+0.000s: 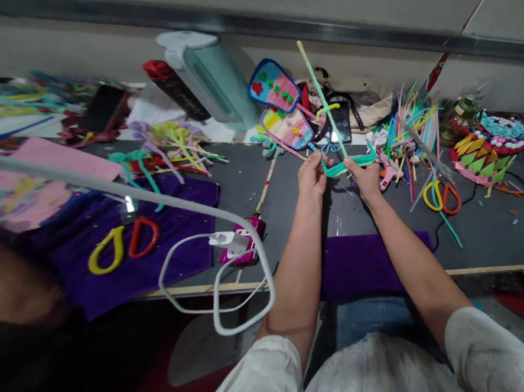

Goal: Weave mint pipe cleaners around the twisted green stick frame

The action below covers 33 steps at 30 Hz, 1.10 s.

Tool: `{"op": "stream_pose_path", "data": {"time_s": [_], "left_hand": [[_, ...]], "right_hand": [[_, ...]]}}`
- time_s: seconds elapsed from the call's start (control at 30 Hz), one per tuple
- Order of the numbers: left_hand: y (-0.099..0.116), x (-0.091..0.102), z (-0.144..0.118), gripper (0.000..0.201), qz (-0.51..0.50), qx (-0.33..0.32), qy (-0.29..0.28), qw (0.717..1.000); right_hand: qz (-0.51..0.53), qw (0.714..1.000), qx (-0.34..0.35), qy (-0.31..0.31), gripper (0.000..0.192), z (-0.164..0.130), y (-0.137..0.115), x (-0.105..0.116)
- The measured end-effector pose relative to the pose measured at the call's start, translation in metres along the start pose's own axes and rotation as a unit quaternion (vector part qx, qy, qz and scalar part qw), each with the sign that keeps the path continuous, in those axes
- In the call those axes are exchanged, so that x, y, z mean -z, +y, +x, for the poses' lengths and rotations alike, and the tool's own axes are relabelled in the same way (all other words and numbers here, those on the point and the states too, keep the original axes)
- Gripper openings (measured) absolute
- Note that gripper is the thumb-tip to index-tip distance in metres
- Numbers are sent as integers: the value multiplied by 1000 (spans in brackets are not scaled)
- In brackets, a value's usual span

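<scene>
Far left: another person's arm (16, 282), blurred. Next: purple cloth (185, 203), bearing scissors (119, 243) with one yellow and one red handle. Then: magenta power block (258, 226) with white charger (231, 240) on top. Left hand (311, 175): pinches the left end of a bundle of teal pipe cleaners (355, 162), bent upward at both ends, aloft over the dark table (267, 272). Pale green stem (335, 132) with yellow crosspiece: slants up from beside the right thumb. Right hand (366, 176): grips the bundle's right part, fingers closed. Just beside: pink glue gun (390, 173). Farther right: second scissors (440, 200), likewise yellow and red.
</scene>
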<state>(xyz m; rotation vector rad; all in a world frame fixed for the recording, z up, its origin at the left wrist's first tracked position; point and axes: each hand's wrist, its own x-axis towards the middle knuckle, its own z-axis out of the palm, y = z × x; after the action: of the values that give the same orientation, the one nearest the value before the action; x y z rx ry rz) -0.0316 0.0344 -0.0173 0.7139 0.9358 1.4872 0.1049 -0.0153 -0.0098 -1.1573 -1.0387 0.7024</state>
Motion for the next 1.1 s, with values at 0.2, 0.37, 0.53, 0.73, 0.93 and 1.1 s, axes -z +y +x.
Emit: {"op": "stream_pose_path", "data": {"time_s": [0.2,0.37,0.53,0.73,0.93,1.1], "left_hand": [[7,-10,-12,25,105,-158,84,978],[14,-12,-18,8,264,-208,78,939],[15,-9,-20,12,368,-265,83,887],[13,-8,-19,5,365,-266,87,888],[15,-10,-16,9,203,-229,67,950],[12,-4,-9,25,56,-114,17,992]], "right_hand": [[15,999,36,8,24,-6,-11,-2],[8,999,40,3,25,-7,-18,-2],[-3,999,42,4,28,-7,-18,-2],[11,999,36,-2,28,-7,-18,-2],[43,999,20,15,25,-4,-13,-3],[78,996,-14,29,26,-1,-7,-4]]}}
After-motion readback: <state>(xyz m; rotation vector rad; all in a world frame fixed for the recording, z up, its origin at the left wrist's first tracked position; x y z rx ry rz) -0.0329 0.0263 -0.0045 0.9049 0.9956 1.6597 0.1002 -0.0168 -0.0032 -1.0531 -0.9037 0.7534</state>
